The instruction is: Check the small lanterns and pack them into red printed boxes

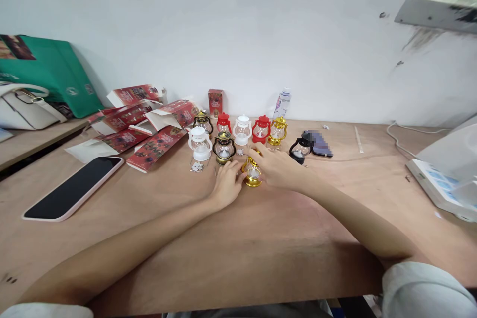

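Grip closed on near gold lantern (254,173), your right hand (278,165) up top, left hand (227,185) at its side: likely light, slick, fragile-globed, best held by base (253,183).

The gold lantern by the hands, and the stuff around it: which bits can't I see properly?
All in the head view:
- Top of the gold lantern: mostly hidden by the right hand.
- White handbag: its left side is cut off by the picture's left edge.
- Small print on the upright red box: too small to read.
- Words on the clear bottle: too small and blurry.
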`<state>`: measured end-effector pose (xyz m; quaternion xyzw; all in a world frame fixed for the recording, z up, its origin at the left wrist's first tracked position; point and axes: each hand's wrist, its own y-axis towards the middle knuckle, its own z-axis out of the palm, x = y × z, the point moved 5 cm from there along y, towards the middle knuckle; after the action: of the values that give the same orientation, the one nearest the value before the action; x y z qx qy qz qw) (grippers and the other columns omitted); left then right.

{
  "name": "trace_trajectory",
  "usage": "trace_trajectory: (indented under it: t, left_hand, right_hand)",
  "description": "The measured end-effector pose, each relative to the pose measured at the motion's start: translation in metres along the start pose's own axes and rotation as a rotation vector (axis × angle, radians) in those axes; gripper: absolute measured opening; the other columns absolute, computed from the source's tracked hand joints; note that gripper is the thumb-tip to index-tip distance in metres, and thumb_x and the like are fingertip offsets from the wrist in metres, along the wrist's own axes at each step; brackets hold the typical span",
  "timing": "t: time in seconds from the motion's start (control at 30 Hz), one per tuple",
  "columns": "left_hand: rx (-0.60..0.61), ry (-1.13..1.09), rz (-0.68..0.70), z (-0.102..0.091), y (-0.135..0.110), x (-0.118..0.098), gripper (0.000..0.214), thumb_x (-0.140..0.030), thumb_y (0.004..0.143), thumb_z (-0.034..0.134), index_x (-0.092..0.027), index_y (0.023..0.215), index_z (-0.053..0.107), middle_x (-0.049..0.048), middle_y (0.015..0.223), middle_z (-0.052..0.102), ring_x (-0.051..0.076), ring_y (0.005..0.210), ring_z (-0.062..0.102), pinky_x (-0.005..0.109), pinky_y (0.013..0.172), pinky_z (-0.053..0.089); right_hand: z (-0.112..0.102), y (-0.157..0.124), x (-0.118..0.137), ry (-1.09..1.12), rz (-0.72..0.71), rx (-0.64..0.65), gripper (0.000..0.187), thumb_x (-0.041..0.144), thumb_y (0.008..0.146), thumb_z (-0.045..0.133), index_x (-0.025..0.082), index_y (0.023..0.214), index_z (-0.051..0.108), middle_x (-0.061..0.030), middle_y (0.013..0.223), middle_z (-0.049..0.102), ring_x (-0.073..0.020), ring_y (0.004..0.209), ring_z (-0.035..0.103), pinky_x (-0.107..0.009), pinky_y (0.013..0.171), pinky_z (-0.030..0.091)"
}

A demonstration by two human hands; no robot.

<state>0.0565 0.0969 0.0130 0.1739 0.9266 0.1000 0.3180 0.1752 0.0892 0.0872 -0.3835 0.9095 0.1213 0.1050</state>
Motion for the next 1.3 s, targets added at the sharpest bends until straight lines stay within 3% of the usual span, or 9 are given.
trace_trajectory:
  t: [0.13,0.23,0.33,0.47,0.57,0.7,0.97,1.17,1.3]
  left_hand:
    - [-0.019,-0.010,0.015,0.001,-0.003,-0.001,0.026,-0.014,0.084,0.049,-0.015,0.108,0.058,0.0088,0.097,0.060,0.026,0.097,0.053,0.040,0.085,0.043]
    - [-0.241,-0.059,0.062,-0.020,0.003,0.001,0.053,-0.009,0.075,0.050,-0.016,0.127,0.044,0.0103,0.112,0.055,0.025,0.105,0.049,0.042,0.093,0.041]
    - [-0.632,-0.098,0.123,-0.074,0.014,0.008,0.048,-0.012,0.074,0.051,-0.017,0.121,0.044,0.0111,0.116,0.051,0.025,0.107,0.048,0.043,0.096,0.040]
    - [-0.940,0.077,0.057,-0.162,0.027,0.037,0.038,-0.012,0.072,0.052,-0.017,0.110,0.049,0.0102,0.116,0.052,0.028,0.115,0.046,0.047,0.101,0.036]
    - [-0.819,0.309,-0.167,-0.202,0.035,0.077,0.029,-0.024,0.077,0.057,-0.018,0.105,0.054,0.0091,0.122,0.053,0.035,0.125,0.038,0.054,0.104,0.028]
    - [-0.609,0.458,-0.306,-0.211,0.050,0.118,0.055,-0.047,0.079,0.052,-0.008,0.118,0.053,0.0119,0.129,0.054,0.039,0.128,0.037,0.055,0.102,0.027]
    - [-0.256,0.695,-0.413,-0.188,0.125,0.141,0.102,-0.063,0.070,0.052,0.010,0.137,0.032,0.0396,0.138,0.038,0.052,0.129,0.034,0.057,0.102,0.025]
    - [-0.135,0.721,-0.526,-0.184,0.138,0.156,0.114,-0.076,0.062,0.054,0.012,0.133,0.038,0.0395,0.134,0.043,0.051,0.132,0.030,0.060,0.104,0.020]
    - [-0.206,0.729,-0.436,-0.194,0.135,0.140,0.108,-0.077,0.062,0.053,0.010,0.124,0.046,0.0320,0.125,0.055,0.046,0.125,0.042,0.058,0.106,0.019]
  right_hand:
    - [0.002,0.002,-0.011,0.092,-0.031,0.052,0.040,0.010,0.077,0.054,0.013,0.117,0.048,-0.0156,0.116,0.053,-0.0228,0.082,0.063,-0.027,0.056,0.038]
    - [0.000,0.001,-0.027,0.157,0.032,0.078,0.045,0.010,0.074,0.057,0.013,0.117,0.046,-0.0148,0.115,0.052,-0.0234,0.082,0.062,-0.028,0.059,0.039]
    - [0.003,0.000,-0.046,0.242,0.118,0.124,0.044,0.012,0.071,0.060,0.015,0.113,0.047,-0.0129,0.113,0.052,-0.0226,0.080,0.061,-0.029,0.060,0.041]
    - [0.011,0.000,-0.059,0.270,0.146,0.158,0.042,0.012,0.069,0.062,0.017,0.109,0.049,-0.0118,0.114,0.050,-0.0215,0.077,0.059,-0.029,0.057,0.040]
    - [0.018,0.001,-0.060,0.287,0.142,0.191,0.042,0.016,0.068,0.067,0.017,0.107,0.050,-0.0113,0.111,0.052,-0.0245,0.083,0.060,-0.029,0.058,0.040]
    - [0.018,0.002,-0.059,0.333,0.126,0.204,0.038,0.021,0.073,0.066,0.018,0.108,0.051,-0.0103,0.107,0.055,-0.0269,0.090,0.061,-0.031,0.064,0.043]
    - [0.012,0.004,-0.052,0.218,0.142,0.206,0.040,0.023,0.075,0.066,0.015,0.111,0.050,-0.0151,0.116,0.053,-0.0265,0.085,0.062,-0.033,0.066,0.045]
    - [0.005,-0.002,-0.058,0.400,0.119,0.151,0.067,0.040,0.077,0.066,0.020,0.134,0.037,-0.0150,0.124,0.051,-0.0308,0.096,0.062,-0.041,0.078,0.050]
    - [-0.009,-0.003,-0.066,0.395,0.110,-0.090,0.061,0.048,0.085,0.056,0.023,0.137,0.035,-0.0151,0.131,0.048,-0.0333,0.110,0.057,-0.048,0.089,0.049]
